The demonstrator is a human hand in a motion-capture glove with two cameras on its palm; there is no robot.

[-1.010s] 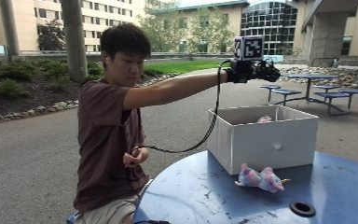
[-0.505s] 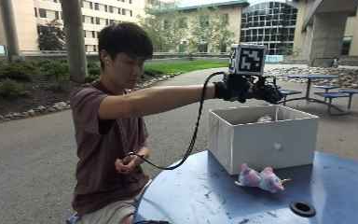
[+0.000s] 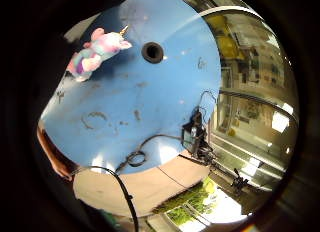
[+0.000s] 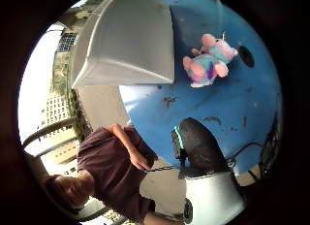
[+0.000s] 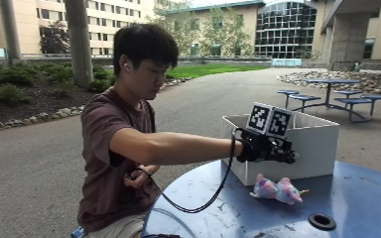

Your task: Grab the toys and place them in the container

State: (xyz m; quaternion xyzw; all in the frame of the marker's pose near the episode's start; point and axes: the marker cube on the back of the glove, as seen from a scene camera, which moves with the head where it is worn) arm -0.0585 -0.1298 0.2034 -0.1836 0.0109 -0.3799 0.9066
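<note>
I hover my gloved right hand (image 5: 266, 148) above the plush unicorn (image 5: 278, 189) lying on the blue surface (image 5: 362, 198) beside the white container (image 5: 309, 148); whether its fingers are released or clenched, I cannot tell.

The hand (image 5: 264, 148) is side-on to the outside camera, so you can't tell how its fingers are set, and neither palm view clears that up. It also covers part of the box (image 5: 312, 148) front. The box's inside is out of sight from every angle, so no idea what's in there. The table (image 5: 362, 203) runs off the bottom and right edges. The unicorn (image 5: 278, 190) is too small to make out its face.
</note>
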